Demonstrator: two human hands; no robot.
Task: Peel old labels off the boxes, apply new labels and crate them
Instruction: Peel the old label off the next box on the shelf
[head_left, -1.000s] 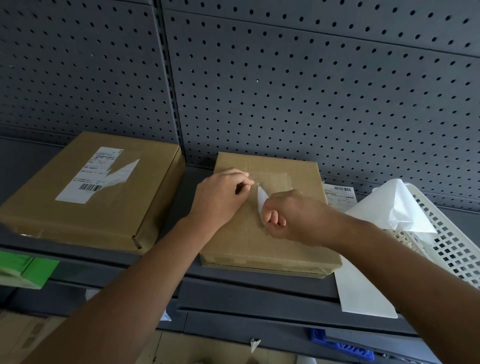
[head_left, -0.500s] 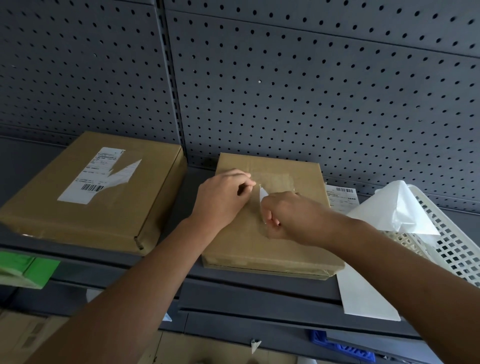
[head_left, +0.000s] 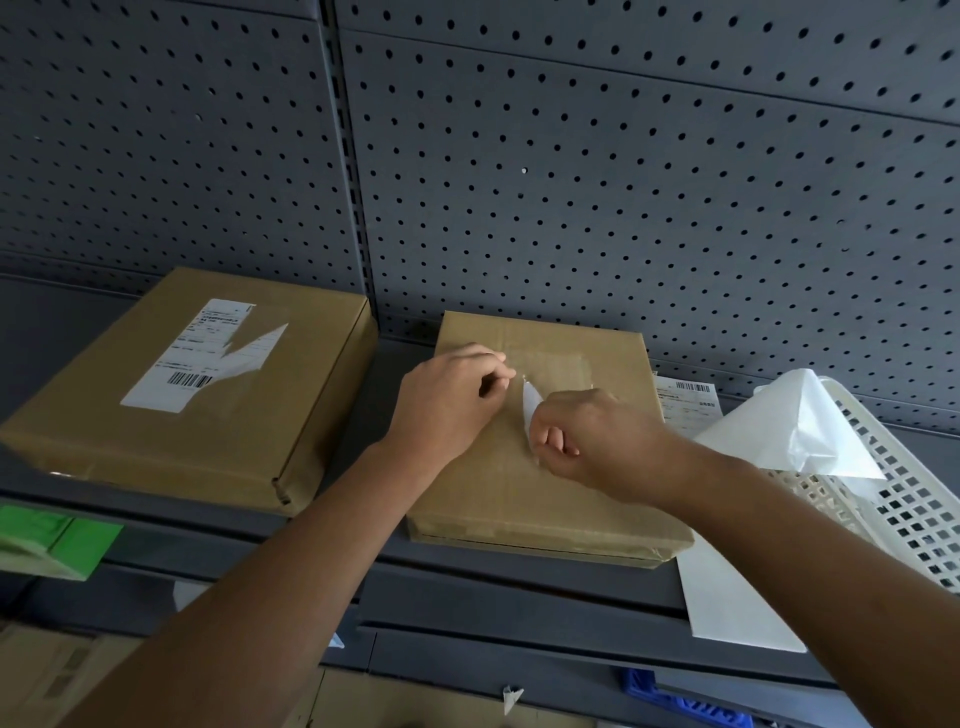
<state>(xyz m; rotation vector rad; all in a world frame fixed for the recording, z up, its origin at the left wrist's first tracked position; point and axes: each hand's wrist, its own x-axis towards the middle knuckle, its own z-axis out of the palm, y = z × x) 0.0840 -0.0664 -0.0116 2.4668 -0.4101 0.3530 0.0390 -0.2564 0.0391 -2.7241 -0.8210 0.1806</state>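
A flat brown cardboard box (head_left: 524, 499) lies on the grey shelf (head_left: 493, 577) in the middle. My right hand (head_left: 592, 441) pinches a small white scrap of old label (head_left: 531, 402) standing up from the box top. My left hand (head_left: 449, 400) rests on the box just left of the scrap, fingers curled against the surface near a shiny patch where a label was. A second brown box (head_left: 197, 395) sits to the left, its white barcode label (head_left: 200, 353) partly torn away.
A white perforated plastic crate (head_left: 904, 499) stands at the right with white backing paper (head_left: 789, 426) draped in it. A printed label sheet (head_left: 685, 405) and a white sheet (head_left: 727, 603) lie beside the middle box. Grey pegboard (head_left: 571, 182) rises behind. Green packaging (head_left: 57, 540) is at the lower left.
Both hands stay on the middle box with only slight shifts. The white label scrap remains pinched in my right hand, lifted about the same.
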